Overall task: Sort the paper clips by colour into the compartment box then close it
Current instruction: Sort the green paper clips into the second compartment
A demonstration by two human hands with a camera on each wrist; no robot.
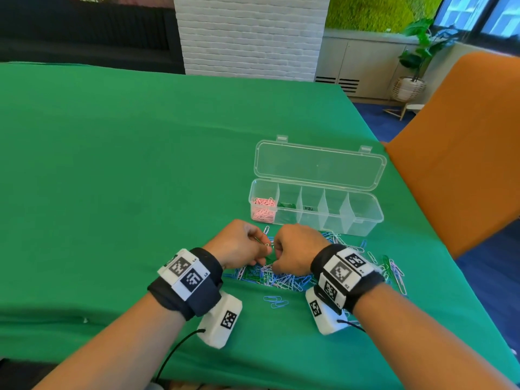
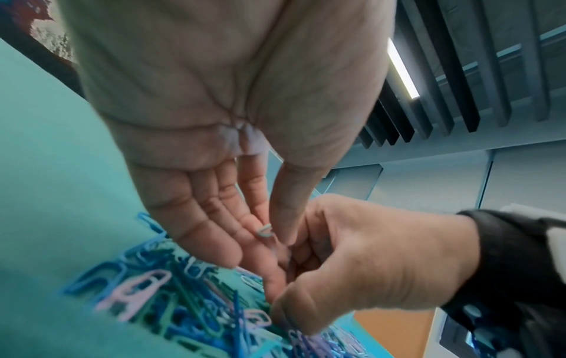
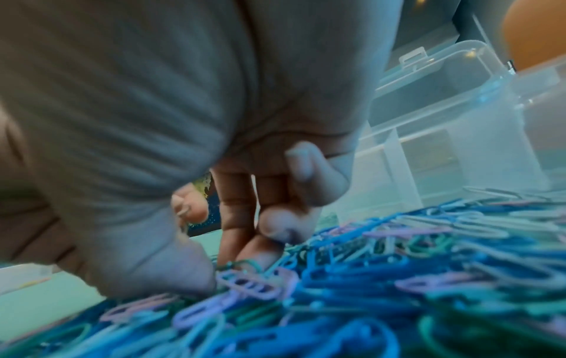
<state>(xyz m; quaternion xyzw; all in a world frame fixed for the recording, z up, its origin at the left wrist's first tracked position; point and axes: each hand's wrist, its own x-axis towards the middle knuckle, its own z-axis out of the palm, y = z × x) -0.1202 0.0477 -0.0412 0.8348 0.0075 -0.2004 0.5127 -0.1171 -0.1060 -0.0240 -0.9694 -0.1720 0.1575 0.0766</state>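
Green cloth covers the table, with an orange chair at its right edge and a white brick pillar behind. On it the clear box stands with its lid laid back. Its leftmost compartment holds pink clips, the next a few green ones; the other three look empty.

A large mixed pile of blue, green, lilac and white clips lies just in front of the box, so I judge most of the sorting undone, and the closing too.

Over the pile, the left hand pinches a pale clip between thumb and forefinger, other fingers straight. The right hand is curled, fingertips down among the clips; whether it grips one I cannot tell.
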